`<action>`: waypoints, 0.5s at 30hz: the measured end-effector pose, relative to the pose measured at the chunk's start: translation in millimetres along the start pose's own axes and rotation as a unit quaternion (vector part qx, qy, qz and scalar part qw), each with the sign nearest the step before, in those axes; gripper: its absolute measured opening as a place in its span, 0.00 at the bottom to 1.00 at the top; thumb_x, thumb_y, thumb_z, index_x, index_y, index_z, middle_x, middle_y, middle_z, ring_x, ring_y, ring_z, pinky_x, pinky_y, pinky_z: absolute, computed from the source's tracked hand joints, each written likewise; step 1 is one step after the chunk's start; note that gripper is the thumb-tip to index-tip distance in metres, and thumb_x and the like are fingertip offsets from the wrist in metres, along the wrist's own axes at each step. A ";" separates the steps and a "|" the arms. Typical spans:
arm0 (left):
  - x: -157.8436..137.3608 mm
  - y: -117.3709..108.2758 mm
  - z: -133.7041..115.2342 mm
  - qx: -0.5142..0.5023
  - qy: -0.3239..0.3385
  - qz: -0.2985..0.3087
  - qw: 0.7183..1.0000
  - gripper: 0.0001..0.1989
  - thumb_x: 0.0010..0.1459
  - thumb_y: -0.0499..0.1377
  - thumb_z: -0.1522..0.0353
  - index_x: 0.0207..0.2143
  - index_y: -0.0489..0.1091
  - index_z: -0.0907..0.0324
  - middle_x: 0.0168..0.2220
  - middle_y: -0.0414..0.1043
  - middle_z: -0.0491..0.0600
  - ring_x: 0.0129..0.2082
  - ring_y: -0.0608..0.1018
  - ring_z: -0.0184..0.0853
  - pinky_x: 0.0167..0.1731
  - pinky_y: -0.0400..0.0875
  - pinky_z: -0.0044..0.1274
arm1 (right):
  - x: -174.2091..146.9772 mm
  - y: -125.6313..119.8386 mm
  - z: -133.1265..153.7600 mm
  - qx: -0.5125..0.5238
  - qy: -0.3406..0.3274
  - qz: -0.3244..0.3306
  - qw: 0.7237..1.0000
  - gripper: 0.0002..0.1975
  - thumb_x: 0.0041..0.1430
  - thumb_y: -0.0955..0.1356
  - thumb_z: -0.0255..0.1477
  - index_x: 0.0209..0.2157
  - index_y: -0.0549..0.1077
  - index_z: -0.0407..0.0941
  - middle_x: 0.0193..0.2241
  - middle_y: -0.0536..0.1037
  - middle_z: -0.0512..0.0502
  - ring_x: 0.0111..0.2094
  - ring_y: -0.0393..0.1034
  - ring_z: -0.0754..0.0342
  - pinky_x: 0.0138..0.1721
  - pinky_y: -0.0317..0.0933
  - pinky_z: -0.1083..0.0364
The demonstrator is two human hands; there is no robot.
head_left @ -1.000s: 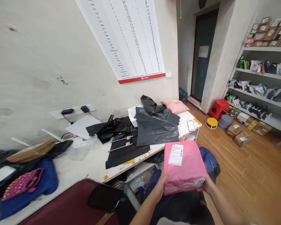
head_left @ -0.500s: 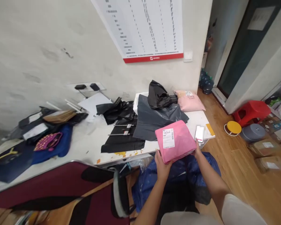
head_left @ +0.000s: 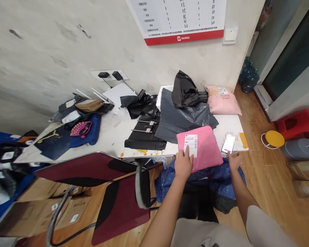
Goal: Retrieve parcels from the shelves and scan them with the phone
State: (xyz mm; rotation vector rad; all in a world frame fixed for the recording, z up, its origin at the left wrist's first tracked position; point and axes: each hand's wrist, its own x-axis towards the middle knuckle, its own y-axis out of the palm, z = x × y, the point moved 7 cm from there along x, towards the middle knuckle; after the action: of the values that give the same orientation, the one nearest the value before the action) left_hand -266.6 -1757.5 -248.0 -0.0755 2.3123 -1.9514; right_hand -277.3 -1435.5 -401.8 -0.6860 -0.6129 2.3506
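A pink plastic parcel [head_left: 208, 147] with a white printed label [head_left: 191, 145] lies at the table's front edge, its near part overhanging. My left hand [head_left: 184, 164] rests on the parcel's left side, fingers apart, the index finger stretched over the label. My right hand [head_left: 235, 162] is off the parcel, at the lower edge of a phone [head_left: 228, 144] with a bright screen. Its fingers look apart, with the thumb side at the phone's edge; a grip on the phone is not visible. Behind the parcel are a grey plastic mailing bag [head_left: 180, 118] and a crumpled black bag [head_left: 184, 91].
A light pink parcel [head_left: 224, 103] sits at the table's back right corner. Folded black clothing [head_left: 144, 137] and a purple studded pouch [head_left: 81, 129] lie leftward. A maroon chair [head_left: 121, 209] stands in front. On the floor are a yellow stool [head_left: 274, 138] and cartons [head_left: 305, 169].
The parcel has come down against the table edge. My right hand has let go of it and moved to the phone. My left hand has shifted up onto the label. The view has turned left.
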 end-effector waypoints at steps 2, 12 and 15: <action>-0.1 1.8 0.4 -0.003 -0.002 -0.008 1.000 0.27 0.68 0.51 0.63 0.66 0.61 0.64 0.45 0.66 0.60 0.47 0.69 0.47 0.48 0.68 0.34 | 7.7 7.2 13.7 -0.040 0.005 -0.015 0.999 0.56 0.38 0.77 0.47 0.62 0.57 0.31 0.63 0.59 0.14 0.66 0.49 0.25 0.64 0.46 0.34; 0.3 -1.7 -1.6 0.056 0.011 -0.021 0.998 0.27 0.68 0.51 0.63 0.66 0.62 0.66 0.44 0.67 0.62 0.44 0.69 0.48 0.46 0.69 0.35 | 13.7 19.4 29.5 -0.077 0.042 0.027 0.996 0.58 0.39 0.77 0.36 0.67 0.49 0.33 0.55 0.71 0.16 0.56 0.68 0.28 0.55 0.61 0.35; 1.6 -1.3 -1.5 0.057 0.016 -0.030 0.998 0.27 0.68 0.50 0.63 0.65 0.63 0.67 0.44 0.67 0.62 0.44 0.69 0.49 0.45 0.69 0.35 | 1.9 2.0 27.6 -0.032 -0.005 0.037 0.999 0.50 0.38 0.76 0.33 0.63 0.58 0.38 0.56 0.73 0.24 0.57 0.69 0.32 0.57 0.62 0.40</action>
State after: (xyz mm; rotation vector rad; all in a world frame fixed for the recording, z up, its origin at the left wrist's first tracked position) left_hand -268.4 -1756.5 -246.5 -0.1045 2.2366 -2.1248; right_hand -296.0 -1442.6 -382.6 -0.7389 -0.6801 2.4126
